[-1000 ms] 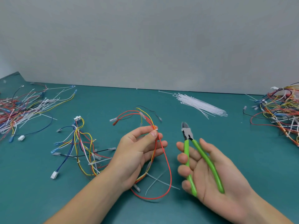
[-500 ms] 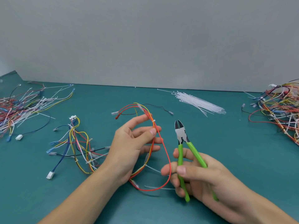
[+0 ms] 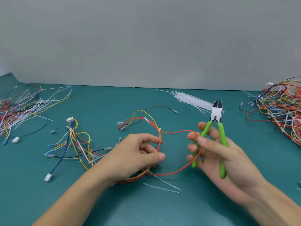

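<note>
My left hand [image 3: 135, 154] curls around the harness [image 3: 154, 125], held low over the table [image 3: 114, 201] in front of me. My right hand [image 3: 224, 159] grips the green cutters [image 3: 216, 115], blades up, nearly closed, clear of the wires. The harness's red loop [image 3: 182, 131] hooks over those fingers. 1 small tie [image 3: 160, 129] looks snug already. 2 white tie tails [image 3: 162, 180] poke out below my left hand, not yet trimmed, so I'd say that's what's left. 1 tied harness [image 3: 76, 144] lies left. The wire piles [image 3: 276, 108] suggest more to come.
</note>
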Available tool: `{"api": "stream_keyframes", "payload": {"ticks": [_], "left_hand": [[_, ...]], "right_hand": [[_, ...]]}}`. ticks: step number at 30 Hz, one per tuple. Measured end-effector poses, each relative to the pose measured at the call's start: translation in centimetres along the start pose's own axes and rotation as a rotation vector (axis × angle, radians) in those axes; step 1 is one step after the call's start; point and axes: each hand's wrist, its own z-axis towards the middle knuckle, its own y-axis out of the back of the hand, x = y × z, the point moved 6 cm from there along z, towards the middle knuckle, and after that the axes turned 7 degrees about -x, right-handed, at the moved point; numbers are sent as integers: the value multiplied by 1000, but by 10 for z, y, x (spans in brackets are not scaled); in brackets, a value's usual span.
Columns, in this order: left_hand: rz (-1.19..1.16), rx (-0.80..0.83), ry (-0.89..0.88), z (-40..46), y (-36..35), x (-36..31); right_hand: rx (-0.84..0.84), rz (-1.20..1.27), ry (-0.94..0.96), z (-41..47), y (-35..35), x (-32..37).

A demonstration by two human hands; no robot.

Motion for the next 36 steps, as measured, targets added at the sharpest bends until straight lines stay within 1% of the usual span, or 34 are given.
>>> {"api": "stream_keyframes", "payload": {"ticks": [3,4,6,8,9,13,15,17,20,23,25,26,27,28,29,30,31,32,34,36], "left_hand": [[92,105,17,-4,0,-1],[125,110,12,-5,1,-1],[139,36,-10,-3,5,-2],[35,-41,-18,-2,8,-4],[-45,-54,-15,-2,9,-6],[-354,-36,30,0,15,-7],[-434,-4,56,0,16,-8],[-488,22,71,0,15,-9],[-514,31,88,0,16,-9],[-508,16,112,0,18,-9],[-507,-10,114,0,20,-9],[-510,-28,109,0,20,-9],[-516,-49,102,1,21,-10],[-530,-71,94,1,22,-11],[-556,-92,90,2,23,-11],[-590,-109,87,3,23,-12],[-623,-123,87,3,23,-11],[-647,-132,88,3,23,-11],[-667,-141,90,4,23,-10],[-687,-139,93,4,25,-8]], "right_hand": [[-24,-3,19,3,8,8],[-35,-6,26,4,11,11],[-53,-4,30,7,16,16],[-63,13,11,9,21,19],[-66,28,-5,10,24,19],[-104,54,-68,15,35,23],[-156,-52,-38,16,42,26],[-234,-275,54,17,48,29],[-388,-591,258,15,54,35],[-493,-793,555,1,40,46],[-489,-839,707,-15,28,55],[-418,-792,694,-21,20,55],[-281,-656,601,-24,11,51],[-107,-448,408,-25,0,38],[62,-238,159,-27,-11,20],[166,-91,-51,-32,-24,2],[207,-15,-170,-36,-33,-11],[199,-19,-197,-37,-36,-20],[161,-83,-155,-38,-39,-26],[221,-103,-146,-41,-43,-25]]}}
